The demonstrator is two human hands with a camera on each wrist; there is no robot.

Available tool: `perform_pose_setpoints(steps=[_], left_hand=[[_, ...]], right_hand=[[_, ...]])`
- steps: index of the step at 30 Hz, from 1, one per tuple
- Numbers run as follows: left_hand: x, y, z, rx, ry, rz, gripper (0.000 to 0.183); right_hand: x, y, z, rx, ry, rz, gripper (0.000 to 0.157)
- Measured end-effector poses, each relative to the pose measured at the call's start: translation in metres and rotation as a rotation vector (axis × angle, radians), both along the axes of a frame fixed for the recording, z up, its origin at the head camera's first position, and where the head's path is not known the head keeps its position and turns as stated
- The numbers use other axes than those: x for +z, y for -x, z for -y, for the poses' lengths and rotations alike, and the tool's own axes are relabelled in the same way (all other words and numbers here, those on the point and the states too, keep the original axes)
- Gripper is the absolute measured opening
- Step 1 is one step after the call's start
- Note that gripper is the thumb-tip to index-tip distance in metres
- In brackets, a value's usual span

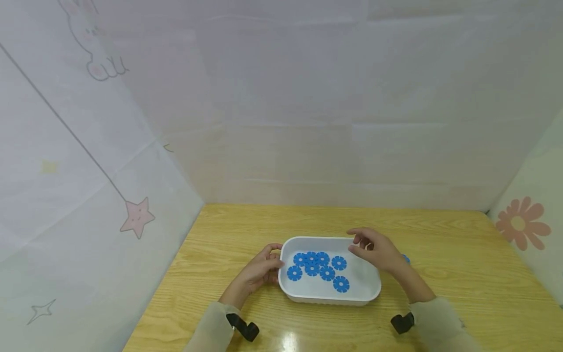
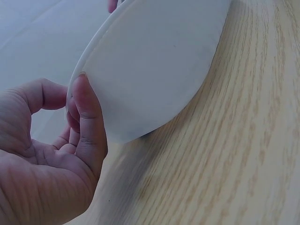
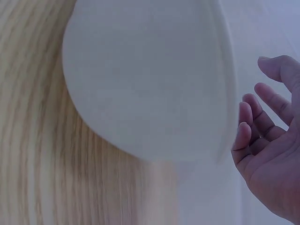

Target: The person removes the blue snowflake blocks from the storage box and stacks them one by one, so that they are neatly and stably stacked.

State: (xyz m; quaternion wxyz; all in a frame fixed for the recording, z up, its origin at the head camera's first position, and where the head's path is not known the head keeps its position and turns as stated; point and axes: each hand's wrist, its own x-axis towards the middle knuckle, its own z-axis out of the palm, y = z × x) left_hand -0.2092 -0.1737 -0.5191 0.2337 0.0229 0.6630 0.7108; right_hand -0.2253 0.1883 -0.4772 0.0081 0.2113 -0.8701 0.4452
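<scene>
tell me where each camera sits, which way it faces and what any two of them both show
Head: on the person's head, facing forward and down at the table and white tub of blue discs; left hand, right hand and sleeves show.
Left wrist: on that wrist, facing the left hand pinching the tub's rim.
Right wrist: on that wrist, facing the tub's outer side; the right hand shows at the edge.
Shared: both wrist views show the tub's outside and wood tabletop.
</scene>
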Motion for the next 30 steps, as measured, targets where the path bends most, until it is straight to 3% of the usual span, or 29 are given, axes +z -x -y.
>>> perform_pose_setpoints(steps=[19, 30], left_hand=[[0.0, 0.0, 0.0, 0.004, 0.007, 0.005, 0.061], [-0.001, 0.001, 0.001, 0.0, 0.0, 0.0, 0.061]], right_hand=[[-0.014, 0.0, 0.027, 0.12, -0.018, 0.097, 0.047], [-0.013, 0.004, 0.028, 0.298, -0.073, 0.107, 0.049]])
